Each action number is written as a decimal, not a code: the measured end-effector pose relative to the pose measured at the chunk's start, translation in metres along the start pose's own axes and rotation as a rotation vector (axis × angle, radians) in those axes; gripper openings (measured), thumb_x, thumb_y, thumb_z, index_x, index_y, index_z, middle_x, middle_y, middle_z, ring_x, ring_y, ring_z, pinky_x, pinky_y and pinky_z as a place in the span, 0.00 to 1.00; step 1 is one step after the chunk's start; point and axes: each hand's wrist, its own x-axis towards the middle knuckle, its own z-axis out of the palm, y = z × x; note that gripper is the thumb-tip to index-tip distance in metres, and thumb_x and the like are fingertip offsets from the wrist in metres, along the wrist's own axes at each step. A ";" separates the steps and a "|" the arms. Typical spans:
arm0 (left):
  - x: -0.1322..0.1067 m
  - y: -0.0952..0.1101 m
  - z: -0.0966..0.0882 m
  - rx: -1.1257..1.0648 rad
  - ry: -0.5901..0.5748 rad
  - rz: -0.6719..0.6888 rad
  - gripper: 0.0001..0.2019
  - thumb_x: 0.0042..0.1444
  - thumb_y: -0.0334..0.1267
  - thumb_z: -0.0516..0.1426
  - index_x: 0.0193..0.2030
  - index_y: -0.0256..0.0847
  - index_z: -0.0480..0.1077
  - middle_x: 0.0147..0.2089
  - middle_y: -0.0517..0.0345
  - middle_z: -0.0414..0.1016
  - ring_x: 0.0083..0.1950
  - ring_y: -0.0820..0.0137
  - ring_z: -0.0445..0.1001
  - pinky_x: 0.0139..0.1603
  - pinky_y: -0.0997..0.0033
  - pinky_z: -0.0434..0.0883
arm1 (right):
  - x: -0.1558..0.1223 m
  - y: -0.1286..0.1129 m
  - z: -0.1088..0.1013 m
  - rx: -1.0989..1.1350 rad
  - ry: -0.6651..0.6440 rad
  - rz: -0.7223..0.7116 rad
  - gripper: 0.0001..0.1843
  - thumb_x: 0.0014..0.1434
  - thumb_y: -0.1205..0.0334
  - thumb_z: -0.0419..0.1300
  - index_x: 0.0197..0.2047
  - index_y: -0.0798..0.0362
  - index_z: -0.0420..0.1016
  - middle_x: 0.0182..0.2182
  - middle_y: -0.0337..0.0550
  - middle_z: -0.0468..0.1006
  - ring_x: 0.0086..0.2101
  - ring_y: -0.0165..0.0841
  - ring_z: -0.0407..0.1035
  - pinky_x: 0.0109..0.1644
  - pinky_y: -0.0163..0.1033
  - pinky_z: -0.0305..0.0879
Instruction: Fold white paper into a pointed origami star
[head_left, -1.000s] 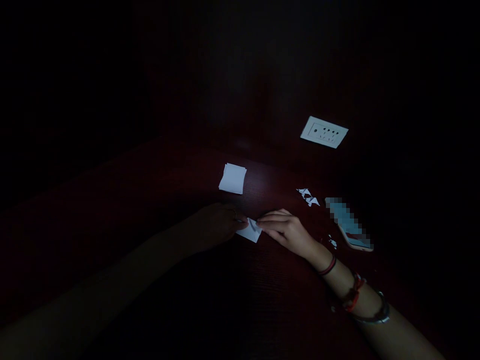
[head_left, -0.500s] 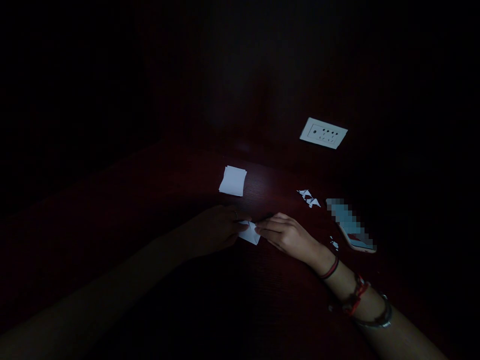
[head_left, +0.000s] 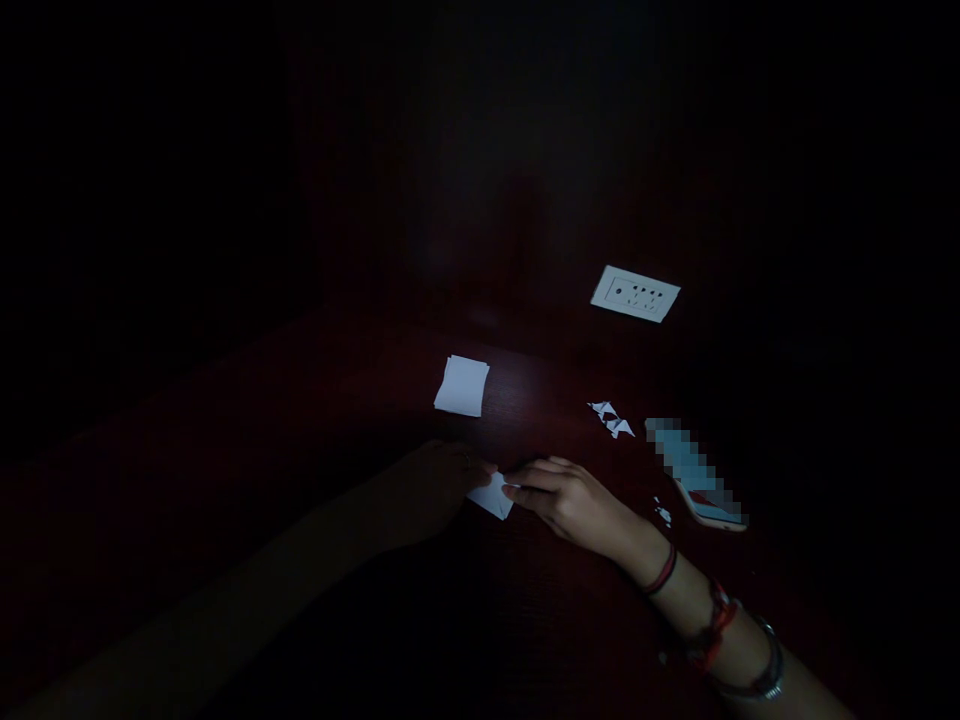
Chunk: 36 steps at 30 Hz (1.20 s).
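Note:
A small folded sheet of white paper (head_left: 491, 497) lies on the dark red table between my hands. My left hand (head_left: 441, 487), deep in shadow, has its fingers closed on the paper's left and upper side. From the right, my right hand (head_left: 564, 497) pinches the paper's upper right edge with thumb and fingers. Crease lines show on the sheet near its right corner. Beyond my hands sits a stack of square white paper (head_left: 463, 386), its edges slightly out of line.
Folded white paper pieces (head_left: 612, 419) lie to the right of the stack. A phone (head_left: 699, 475) with a blurred screen rests farther right, tiny paper scraps (head_left: 663, 513) beside it. A white wall socket (head_left: 636, 293) is at the back. Surroundings are very dark.
The whole view has shifted, so everything sits slightly lower in the picture. My left thumb has moved up toward the paper's top edge, uncovering more of its face. Both hands stay on the paper.

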 end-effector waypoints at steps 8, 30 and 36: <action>-0.001 0.006 -0.011 -0.034 -0.055 -0.026 0.21 0.49 0.24 0.47 0.51 0.42 0.60 0.53 0.60 0.63 0.52 0.69 0.60 0.49 0.67 0.57 | -0.003 -0.006 -0.001 0.176 0.076 0.035 0.14 0.56 0.71 0.49 0.43 0.50 0.69 0.42 0.43 0.71 0.43 0.32 0.62 0.47 0.42 0.58; 0.002 0.012 -0.018 0.010 -0.065 -0.040 0.20 0.49 0.25 0.47 0.50 0.43 0.61 0.45 0.57 0.68 0.44 0.67 0.64 0.42 0.67 0.60 | 0.009 -0.023 -0.012 0.037 -0.054 0.130 0.25 0.52 0.76 0.48 0.53 0.52 0.57 0.47 0.44 0.66 0.46 0.32 0.58 0.47 0.40 0.55; 0.002 0.015 -0.019 0.056 -0.049 -0.060 0.18 0.50 0.26 0.47 0.47 0.43 0.63 0.45 0.57 0.69 0.42 0.67 0.65 0.39 0.67 0.59 | 0.009 -0.026 -0.019 -0.016 -0.077 0.123 0.22 0.52 0.75 0.49 0.50 0.53 0.60 0.45 0.44 0.67 0.43 0.32 0.60 0.46 0.40 0.55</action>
